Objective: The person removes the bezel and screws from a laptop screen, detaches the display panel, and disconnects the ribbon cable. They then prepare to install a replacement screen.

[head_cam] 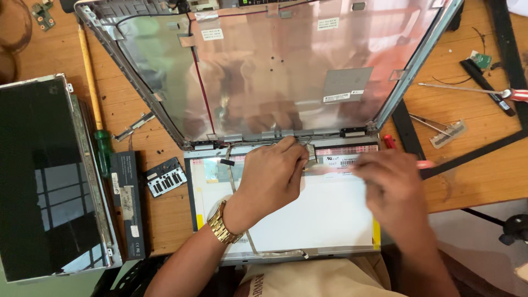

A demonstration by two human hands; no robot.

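Here the left hand (270,179) pinches a thin cable (301,144) at the hinge edge of the white-backed display panel (308,217) on the table (478,165); the blurred right hand (393,190) holds a red-handled screwdriver (401,155), its grip unclear.

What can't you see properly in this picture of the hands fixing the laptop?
- Head view: right hand is motion-blurred; its grip on the red-handled tool is unclear.
- Left hand covers its fingertips and whatever they pinch at the hinge.
- Labels on the silver lid are too small.
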